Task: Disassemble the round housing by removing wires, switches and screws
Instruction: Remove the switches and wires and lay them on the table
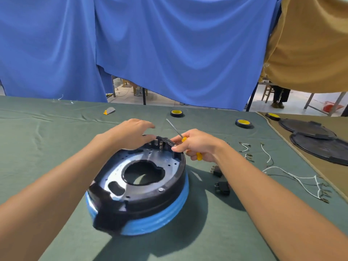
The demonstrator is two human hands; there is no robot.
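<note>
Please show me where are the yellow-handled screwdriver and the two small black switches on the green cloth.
Yellow-handled screwdriver [199,156], head view, on the handle end below the right hand.
Small black switches [223,187], head view, on the nearer switch's body.

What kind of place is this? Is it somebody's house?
Probably a workshop, not a house. A round housing lies on a cloth-covered table with pulled-out wires and tape rolls. Hanging blue curtains wall off the work area.

Head camera looks forward-down, close over table [56,138].
</note>
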